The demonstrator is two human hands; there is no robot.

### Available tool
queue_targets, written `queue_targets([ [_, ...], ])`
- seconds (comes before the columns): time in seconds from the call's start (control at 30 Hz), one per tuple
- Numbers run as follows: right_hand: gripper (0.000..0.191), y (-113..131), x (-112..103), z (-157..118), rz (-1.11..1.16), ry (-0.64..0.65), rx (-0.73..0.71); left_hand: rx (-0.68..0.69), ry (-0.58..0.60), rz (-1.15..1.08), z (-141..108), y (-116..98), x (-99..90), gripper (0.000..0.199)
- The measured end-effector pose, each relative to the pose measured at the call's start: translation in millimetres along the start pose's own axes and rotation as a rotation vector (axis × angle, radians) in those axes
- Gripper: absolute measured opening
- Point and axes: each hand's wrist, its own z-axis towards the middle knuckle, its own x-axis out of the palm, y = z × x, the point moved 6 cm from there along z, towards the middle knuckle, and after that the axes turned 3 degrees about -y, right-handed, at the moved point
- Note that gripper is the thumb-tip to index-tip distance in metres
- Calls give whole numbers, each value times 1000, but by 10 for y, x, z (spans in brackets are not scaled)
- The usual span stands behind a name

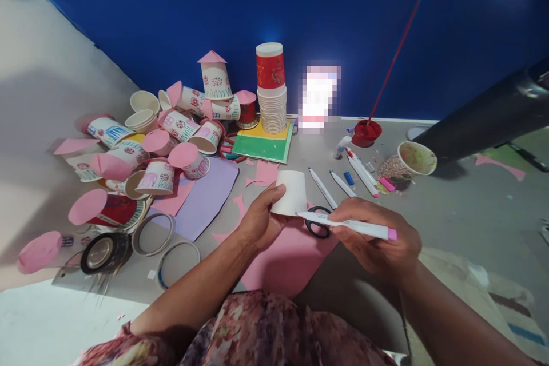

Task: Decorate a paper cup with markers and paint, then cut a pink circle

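Note:
A plain white paper cup [291,193] is held upside down in my left hand [262,216], its thumb against the side. My right hand [377,234] grips a white marker with a pink end [364,229]; the tip is at the cup's lower edge. Whether it touches cannot be made out. Below the cup lies pink paper [283,263], with black-handled scissors [318,230] partly under the marker. More markers [322,187] lie just beyond my right hand, beside a blue cap [349,178].
Decorated cups with pink paper tops [156,176] crowd the left, near tape rolls [103,253] and purple paper [206,194]. A tall cup stack [273,108] stands at the back. To the right are a red bowl [366,134], a patterned cup [407,160] and a dark tube [493,108].

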Motion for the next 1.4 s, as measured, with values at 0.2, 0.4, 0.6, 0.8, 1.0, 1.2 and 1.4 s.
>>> queue_targets([
  [0.2,11,19,0,19,-11,-14,-13,10,48,7,2,23,2,31],
  [0.4,11,34,-21,22,4,-28,-8,8,31,8,-6,11,16,36],
  [0.6,8,32,-14,16,10,-9,-15,2,4,3,4,20,-9,44],
  [0.8,10,18,-36,18,-29,-82,-1,2,20,4,-10,16,10,36],
  [1.0,9,16,-31,25,-20,-81,-9,6,25,2,-12,17,15,35],
  [1.2,12,19,-26,6,24,-36,-13,12,14,5,-27,4,31,37],
  [1.4,9,38,-27,24,-8,-28,-1,6,43,14,-32,3,51,35],
])
